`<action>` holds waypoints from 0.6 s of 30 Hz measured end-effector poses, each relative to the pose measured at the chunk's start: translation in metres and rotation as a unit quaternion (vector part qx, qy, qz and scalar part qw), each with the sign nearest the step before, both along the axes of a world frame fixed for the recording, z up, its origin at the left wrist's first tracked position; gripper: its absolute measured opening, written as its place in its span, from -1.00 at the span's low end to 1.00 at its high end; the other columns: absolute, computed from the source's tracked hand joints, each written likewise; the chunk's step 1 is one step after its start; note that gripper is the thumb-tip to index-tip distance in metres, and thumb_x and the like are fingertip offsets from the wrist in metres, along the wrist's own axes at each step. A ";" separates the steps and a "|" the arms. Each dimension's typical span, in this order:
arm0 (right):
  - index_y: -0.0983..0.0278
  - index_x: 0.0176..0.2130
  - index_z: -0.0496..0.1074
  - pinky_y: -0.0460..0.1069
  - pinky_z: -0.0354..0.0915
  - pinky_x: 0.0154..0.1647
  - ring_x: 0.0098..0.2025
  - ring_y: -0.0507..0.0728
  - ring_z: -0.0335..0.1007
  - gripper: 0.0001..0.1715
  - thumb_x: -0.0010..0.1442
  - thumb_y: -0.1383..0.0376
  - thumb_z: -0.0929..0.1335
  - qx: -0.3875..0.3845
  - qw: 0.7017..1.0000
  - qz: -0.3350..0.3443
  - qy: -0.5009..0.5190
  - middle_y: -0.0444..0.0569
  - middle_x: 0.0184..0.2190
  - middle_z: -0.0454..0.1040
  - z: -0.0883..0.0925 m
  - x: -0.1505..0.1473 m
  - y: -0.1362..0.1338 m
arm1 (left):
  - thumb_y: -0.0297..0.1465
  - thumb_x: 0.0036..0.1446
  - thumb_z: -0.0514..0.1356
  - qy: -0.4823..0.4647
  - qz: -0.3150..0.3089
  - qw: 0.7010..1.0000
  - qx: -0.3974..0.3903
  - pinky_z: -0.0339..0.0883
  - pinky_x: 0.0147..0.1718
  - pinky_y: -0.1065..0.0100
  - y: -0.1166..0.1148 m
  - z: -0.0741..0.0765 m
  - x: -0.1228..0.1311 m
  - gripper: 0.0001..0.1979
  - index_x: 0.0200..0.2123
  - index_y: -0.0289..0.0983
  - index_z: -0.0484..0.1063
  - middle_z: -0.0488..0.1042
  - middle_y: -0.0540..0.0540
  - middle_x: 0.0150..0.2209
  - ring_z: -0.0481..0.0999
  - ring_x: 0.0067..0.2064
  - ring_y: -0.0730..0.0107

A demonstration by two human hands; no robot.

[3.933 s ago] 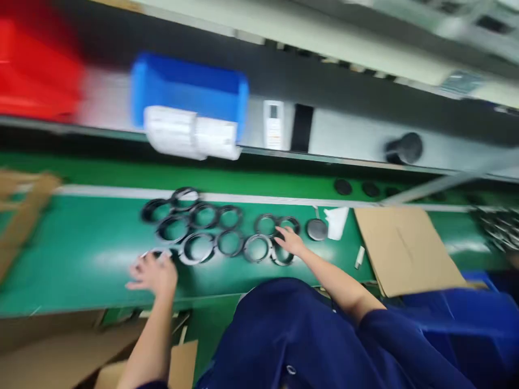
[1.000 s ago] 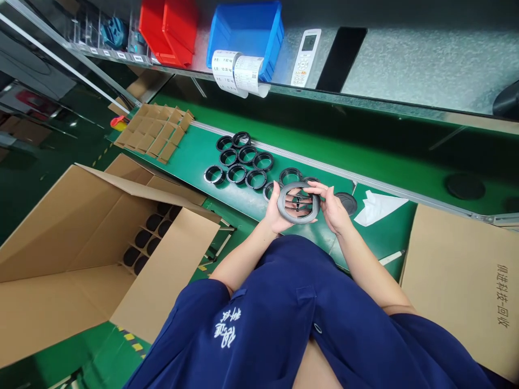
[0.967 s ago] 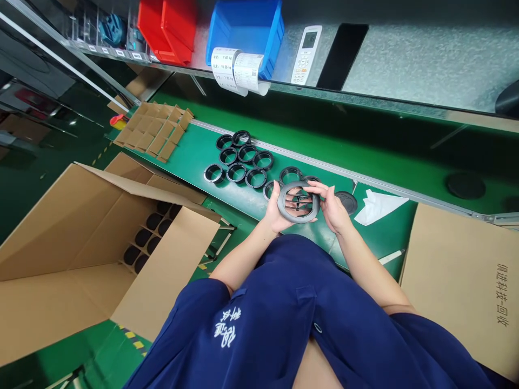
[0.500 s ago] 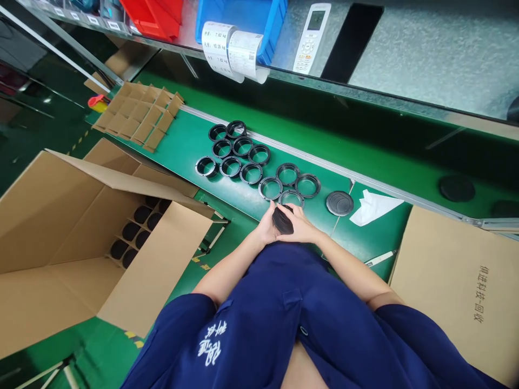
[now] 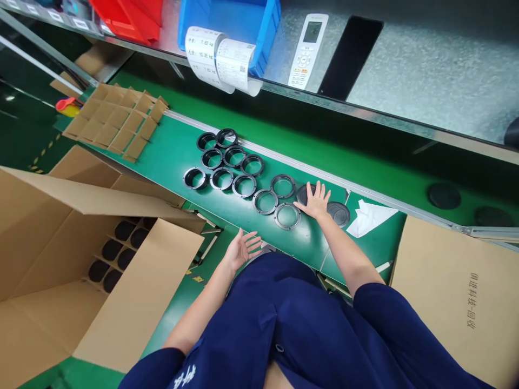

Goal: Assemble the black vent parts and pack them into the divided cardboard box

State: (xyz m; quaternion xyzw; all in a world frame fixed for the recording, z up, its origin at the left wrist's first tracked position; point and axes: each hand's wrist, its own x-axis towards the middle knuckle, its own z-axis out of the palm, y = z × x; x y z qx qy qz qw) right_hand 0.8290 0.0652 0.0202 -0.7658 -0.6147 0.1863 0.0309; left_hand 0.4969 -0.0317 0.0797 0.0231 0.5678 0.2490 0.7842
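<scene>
My right hand [image 5: 316, 202] lies flat with its fingers spread, over the edge of a round black cap [image 5: 304, 195] at the right end of a group of black rings. Whether a ring sits under this cap is hidden. Beside it, partly behind my wrist, is another dark cap [image 5: 339, 214]. My left hand [image 5: 243, 249] is held palm up by the bench's front edge, fingers apart and holding nothing. Nearest to the hands lies an open black ring [image 5: 299, 220]. Several more black rings [image 5: 195, 186] stand to the left on the green bench [image 5: 170, 146].
On the left, an open carton [image 5: 133, 308] holds several black round parts. A cardboard divider grid [image 5: 111, 121] lies at the bench's far left. A white cloth [image 5: 368, 218] and a flat carton [image 5: 438, 292] are on the right. A shelf edge [image 5: 365, 111] crosses above the bench.
The black cap held in both hands has gone to the right end of the ring group. My hands have parted, the right moving forward, the left down and leftward. The view has shifted slightly.
</scene>
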 end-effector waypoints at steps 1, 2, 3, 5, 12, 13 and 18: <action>0.31 0.53 -0.11 0.49 -0.39 0.44 0.55 0.51 -0.43 0.12 0.31 -0.24 0.25 0.028 1.000 0.003 -0.001 0.33 0.54 -0.32 0.002 0.000 0.002 | 0.03 0.38 0.00 0.003 -0.001 1.000 -0.009 0.43 0.10 0.02 0.001 -0.001 -0.002 -0.40 0.13 -0.32 0.47 0.50 -0.37 0.14 0.57 0.03 0.08; 0.33 0.54 -0.14 0.46 -0.41 0.46 0.56 0.46 -0.47 0.02 0.39 -0.17 0.17 0.055 0.998 0.004 0.000 0.30 0.55 -0.34 0.004 -0.001 0.004 | 0.02 0.39 0.00 0.007 -0.004 1.000 -0.017 0.43 0.10 0.03 0.004 -0.002 -0.003 -0.41 0.14 -0.32 0.47 0.51 -0.37 0.13 0.57 0.04 0.08; 0.37 0.54 -0.15 0.43 -0.42 0.48 0.57 0.41 -0.49 -0.06 0.44 -0.09 0.10 0.074 0.997 0.006 0.002 0.28 0.55 -0.33 0.005 -0.004 0.004 | 0.00 0.40 0.00 0.010 -0.009 1.000 -0.024 0.44 0.10 0.04 0.007 -0.002 -0.003 -0.43 0.15 -0.33 0.46 0.52 -0.37 0.13 0.58 0.05 0.08; 0.44 0.53 -0.13 0.37 -0.45 0.50 0.57 0.35 -0.45 -0.13 0.47 0.01 0.06 0.068 0.998 0.006 0.013 0.28 0.55 -0.29 0.005 -0.014 0.004 | -0.04 0.42 -0.01 0.017 -0.021 0.999 -0.032 0.45 0.10 0.06 0.016 0.001 0.000 -0.44 0.19 -0.33 0.44 0.52 -0.38 0.14 0.58 0.09 0.07; 0.33 0.48 0.09 0.35 -0.37 0.51 0.56 0.31 -0.30 -0.24 0.48 0.02 0.11 0.051 0.989 -0.110 0.087 0.17 0.54 -0.13 0.009 0.071 0.019 | -0.22 0.42 0.04 0.073 -0.053 0.996 -0.009 0.44 0.21 0.05 0.057 0.015 0.027 -0.45 0.34 -0.40 0.31 0.46 -0.41 0.24 0.48 0.27 -0.01; 0.41 0.43 0.17 0.36 -0.27 0.50 0.54 0.34 -0.20 -0.24 0.48 0.03 0.10 0.091 0.969 -0.210 0.090 0.28 0.51 -0.03 0.015 0.114 0.016 | -0.25 0.41 0.05 0.089 -0.052 0.995 -0.010 0.43 0.22 0.04 0.061 0.016 0.031 -0.46 0.34 -0.39 0.31 0.46 -0.40 0.24 0.46 0.29 -0.03; 0.56 0.01 0.49 0.26 0.38 0.07 -0.01 0.30 0.50 -0.19 0.51 0.02 -0.02 0.270 0.849 -0.436 0.129 0.45 -0.07 0.53 0.050 0.327 -0.032 | -0.36 0.31 0.11 0.166 -0.030 0.985 -0.038 0.43 0.24 0.04 0.057 0.025 0.051 -0.43 0.36 -0.33 0.31 0.49 -0.35 0.22 0.40 0.32 -0.03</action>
